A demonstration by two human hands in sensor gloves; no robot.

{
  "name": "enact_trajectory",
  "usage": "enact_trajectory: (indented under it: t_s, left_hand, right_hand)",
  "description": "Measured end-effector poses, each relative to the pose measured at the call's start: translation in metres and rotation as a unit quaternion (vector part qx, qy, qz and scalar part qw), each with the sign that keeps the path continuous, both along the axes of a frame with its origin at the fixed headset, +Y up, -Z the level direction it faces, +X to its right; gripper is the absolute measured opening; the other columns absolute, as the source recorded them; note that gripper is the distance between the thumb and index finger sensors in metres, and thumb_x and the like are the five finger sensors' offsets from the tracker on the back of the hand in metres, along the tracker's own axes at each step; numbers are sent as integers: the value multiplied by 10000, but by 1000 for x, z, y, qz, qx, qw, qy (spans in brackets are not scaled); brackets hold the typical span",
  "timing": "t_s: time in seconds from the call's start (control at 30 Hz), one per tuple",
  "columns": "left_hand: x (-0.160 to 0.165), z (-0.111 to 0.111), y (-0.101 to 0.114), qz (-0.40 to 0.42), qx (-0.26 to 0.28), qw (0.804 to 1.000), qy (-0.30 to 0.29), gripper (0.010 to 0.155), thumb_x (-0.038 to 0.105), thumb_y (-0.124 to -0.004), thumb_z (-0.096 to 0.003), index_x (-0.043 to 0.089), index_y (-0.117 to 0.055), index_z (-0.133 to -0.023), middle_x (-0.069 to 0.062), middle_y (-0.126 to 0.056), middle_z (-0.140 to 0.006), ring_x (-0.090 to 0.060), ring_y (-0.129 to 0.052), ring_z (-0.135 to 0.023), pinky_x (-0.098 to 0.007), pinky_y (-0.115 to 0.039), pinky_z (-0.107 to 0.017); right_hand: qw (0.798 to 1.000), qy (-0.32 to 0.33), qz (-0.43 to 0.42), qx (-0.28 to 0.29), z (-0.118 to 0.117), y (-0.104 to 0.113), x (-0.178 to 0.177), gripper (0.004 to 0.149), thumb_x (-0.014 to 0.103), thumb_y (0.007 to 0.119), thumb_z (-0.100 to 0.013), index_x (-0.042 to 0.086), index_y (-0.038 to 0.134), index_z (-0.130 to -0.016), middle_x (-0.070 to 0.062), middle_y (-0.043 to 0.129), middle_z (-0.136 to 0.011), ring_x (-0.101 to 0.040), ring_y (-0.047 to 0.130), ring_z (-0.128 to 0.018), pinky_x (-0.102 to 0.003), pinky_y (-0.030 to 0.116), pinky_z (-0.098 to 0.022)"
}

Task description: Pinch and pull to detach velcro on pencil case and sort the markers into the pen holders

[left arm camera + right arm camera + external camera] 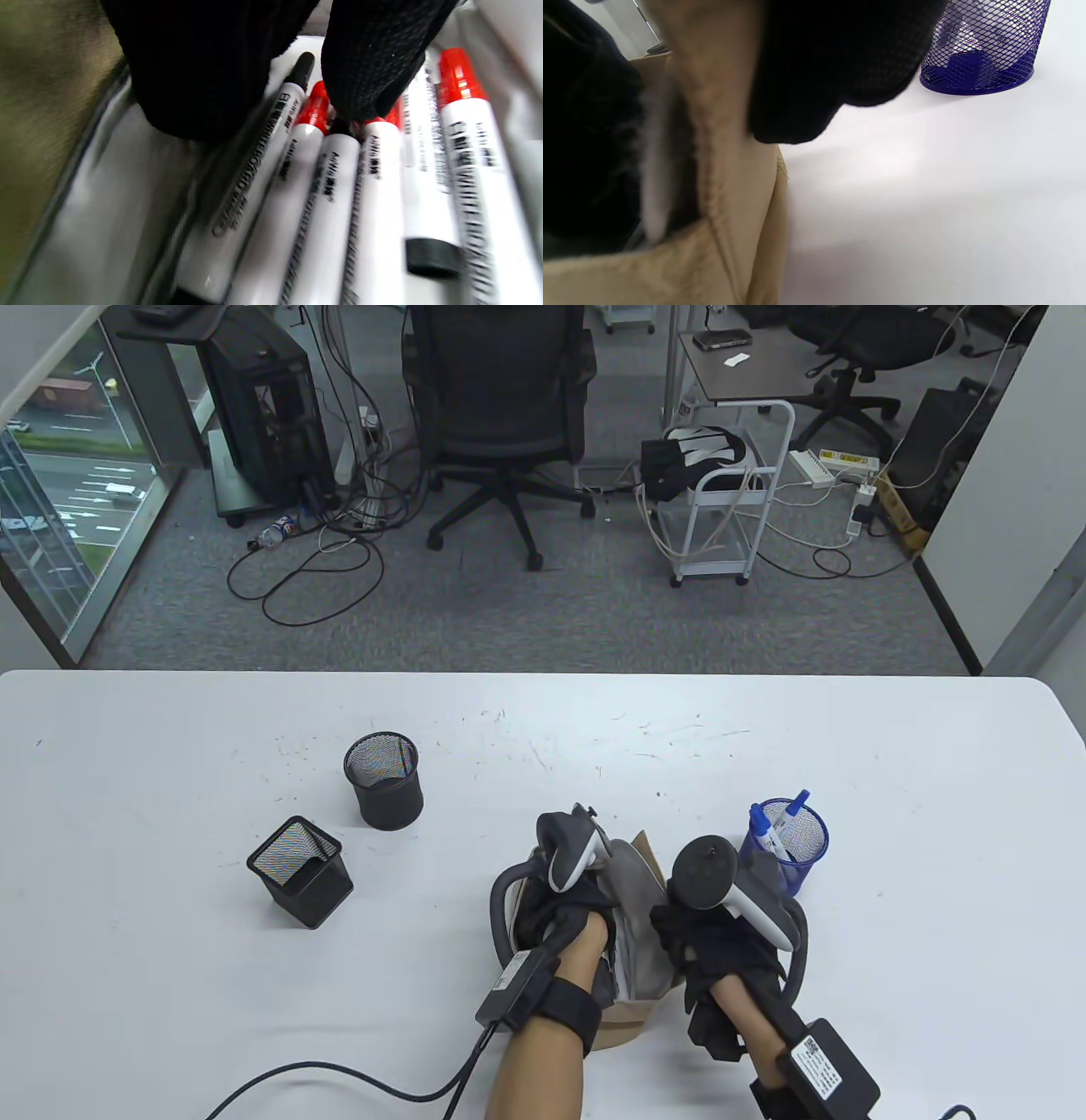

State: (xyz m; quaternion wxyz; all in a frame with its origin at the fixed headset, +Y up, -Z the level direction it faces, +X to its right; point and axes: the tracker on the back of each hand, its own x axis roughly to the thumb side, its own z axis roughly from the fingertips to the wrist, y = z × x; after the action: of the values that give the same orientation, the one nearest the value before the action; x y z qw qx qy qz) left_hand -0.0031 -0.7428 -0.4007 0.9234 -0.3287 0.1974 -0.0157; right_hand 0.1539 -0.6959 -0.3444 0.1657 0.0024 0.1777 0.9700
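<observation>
The tan pencil case [626, 1027] lies open at the table's near edge, its grey lining showing. My left hand [556, 912] reaches down into it. In the left wrist view its thumb [191, 84] and a fingertip [360, 76] sit over the cap ends of several white markers [331, 190] with red and black caps. The fingertip touches a red cap, but the blur hides whether any marker is pinched. My right hand [691, 937] grips the case's right wall [734, 169], with tan fabric running between its fingers [831, 63]. The blue mesh holder [785, 836] [984, 46] stands just right of the case and holds blue-capped markers.
A round black mesh holder [383, 780] and a square black one [299, 872] stand to the left of the case, a hand's width apart. Cables trail from both wrists over the near table edge. The white table [891, 746] stretches wide behind.
</observation>
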Motion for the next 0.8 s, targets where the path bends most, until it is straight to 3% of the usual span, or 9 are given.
enact_trajectory:
  t_s: [0.27,0.4,0.47,0.57,0.67,0.8]
  left_hand:
    - [-4,-5,-6,17,-15,1000,-1,857,522,-984,-387,58,-721,-1057,-15,-1052,-745,-183,-1127,-456,-273,-977,-301]
    - [-9,-3,3,87,13,996,-3,784,468,-999,-393,97,-754,-1038,-12,-1074,-749,-186,-1152,-500,-267,-1011,-306]
    - [-16,-2,14,172,47,984,-6,736,422,-1009,-393,108,-781,-1018,-35,-1084,-758,-218,-1159,-529,-282,-1023,-310]
    - [-28,-1,28,324,76,943,-31,646,349,-1009,-405,145,-817,-987,-71,-1062,-826,-280,-1130,-636,-321,-1031,-357]
    - [-41,2,42,383,99,916,-63,597,306,-991,-423,177,-820,-980,-94,-1020,-888,-321,-1092,-706,-337,-1027,-399]
    - [-63,5,62,418,136,897,-47,569,327,-915,-470,159,-793,-1000,-125,-983,-920,-346,-1064,-732,-346,-1018,-411]
  right_hand:
    - [1000,-2,1,-1,0,0,-1,518,300,889,-474,-26,826,-871,-155,1060,-622,-174,1088,-233,-294,904,-159]
    - [1000,-2,3,2,0,0,-1,521,301,890,-473,-26,825,-872,-154,1061,-622,-174,1089,-231,-294,905,-158]
    - [1000,-2,3,1,0,0,-1,520,301,890,-473,-25,826,-872,-154,1061,-622,-174,1088,-234,-294,904,-159]
    - [1000,-4,0,-1,0,0,0,521,301,890,-473,-26,824,-873,-154,1060,-622,-174,1088,-233,-294,904,-159]
    - [1000,-4,-1,-2,-1,-1,0,520,300,889,-474,-27,824,-872,-155,1060,-622,-174,1088,-233,-294,904,-159]
    - [1000,-3,2,1,0,0,-1,520,301,889,-474,-27,824,-873,-156,1060,-623,-174,1088,-233,-293,904,-159]
